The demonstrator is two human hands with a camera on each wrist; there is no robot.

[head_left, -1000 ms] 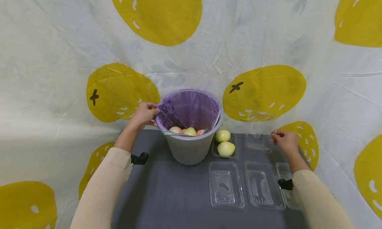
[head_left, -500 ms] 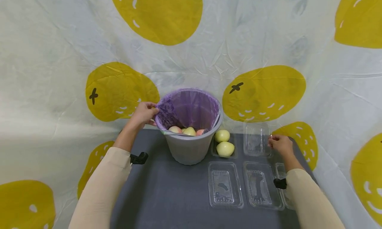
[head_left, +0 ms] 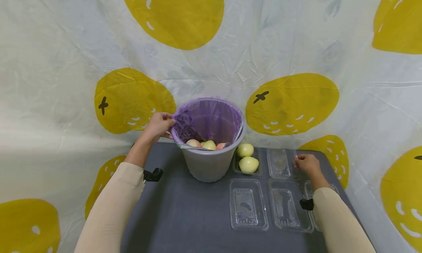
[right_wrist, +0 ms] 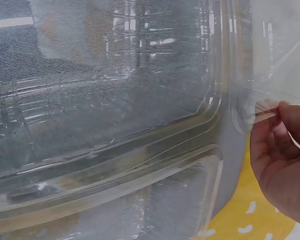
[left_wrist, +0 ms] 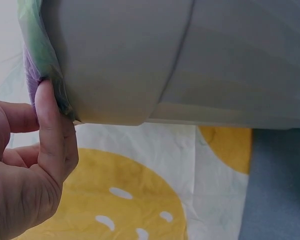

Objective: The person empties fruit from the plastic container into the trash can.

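Note:
My left hand (head_left: 159,125) grips the purple bag liner (head_left: 207,115) at the left rim of a grey bucket (head_left: 211,167). In the left wrist view its thumb (left_wrist: 49,130) pinches the bag edge against the bucket wall (left_wrist: 140,60). Several pink and yellow-green fruits (head_left: 209,145) lie inside. My right hand (head_left: 304,164) pinches the right edge of a clear plastic container (head_left: 279,163) that lies flat on the grey table. In the right wrist view its fingertips (right_wrist: 275,112) hold a small tab on the container (right_wrist: 115,100).
Two yellow-green fruits (head_left: 248,164) sit in a clear tray right of the bucket. Two more clear trays (head_left: 248,204) (head_left: 287,205) lie in the front row, another partly under my right forearm. A white cloth with yellow fruit prints (head_left: 290,103) hangs behind the table (head_left: 184,216).
The clear container's lid stood raised half a second ago and now lies flat. My right hand came down and slightly left with it. The left hand has not moved.

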